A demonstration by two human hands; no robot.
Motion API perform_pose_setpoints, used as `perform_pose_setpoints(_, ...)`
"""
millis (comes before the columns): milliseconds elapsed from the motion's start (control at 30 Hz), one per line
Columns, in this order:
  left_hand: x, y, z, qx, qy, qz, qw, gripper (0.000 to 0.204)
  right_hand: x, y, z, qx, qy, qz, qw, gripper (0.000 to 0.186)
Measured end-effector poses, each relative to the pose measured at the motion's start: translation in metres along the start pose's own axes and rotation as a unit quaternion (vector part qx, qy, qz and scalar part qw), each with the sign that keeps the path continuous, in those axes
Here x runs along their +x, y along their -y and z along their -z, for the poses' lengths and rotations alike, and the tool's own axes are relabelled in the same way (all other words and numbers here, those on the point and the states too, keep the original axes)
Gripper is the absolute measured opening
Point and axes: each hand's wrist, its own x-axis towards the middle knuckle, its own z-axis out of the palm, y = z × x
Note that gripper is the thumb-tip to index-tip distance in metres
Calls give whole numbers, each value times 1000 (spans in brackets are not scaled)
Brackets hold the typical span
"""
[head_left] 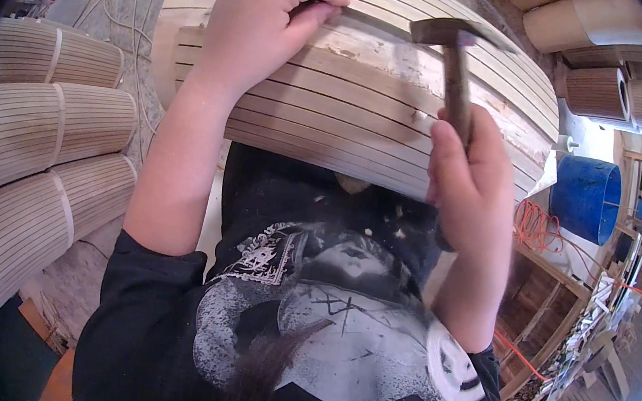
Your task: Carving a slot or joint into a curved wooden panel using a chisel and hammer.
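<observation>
My left hand [258, 24], with a ring on one finger, is closed in a pinch on a thin dark chisel-like bar [375, 22] that lies along the far part of a slatted wooden cylinder [325, 105]. My right hand [473, 171] is wrapped round the handle of a hammer [456, 81]. The hammer's dark head is just right of the bar's end, over the wood; whether they touch I cannot tell. Long grooves run along the cylinder, which lies crosswise in front of me. Between them is a rough, chipped strip of paler wood.
Several similar slatted cylinders [17, 131] with pale bands are stacked at the left. A blue drum [582, 199] stands at the right near an orange hose [536, 227] and a wooden frame [540, 308]. Cables lie on the floor at the far left. More cylinders [595, 91] lie far right.
</observation>
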Motion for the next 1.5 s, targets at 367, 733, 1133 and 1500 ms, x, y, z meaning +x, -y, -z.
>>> perform_pose_setpoints(367,-9,-2,1,93,-81,-159,980,16,-4,-70,31,492,-75,39,866,28)
perform_pose_setpoints(733,-21,17,31,-21,-98,-24,995,8,-23,-99,21,563,-65,149,810,38)
perform_pose_setpoints(1133,39,-100,-75,-109,106,-195,969,11,-42,-125,13,625,-177,173,741,27)
perform_pose_setpoints(1500,52,-136,-101,-130,178,-242,945,15,-61,-103,15,668,-132,141,718,35)
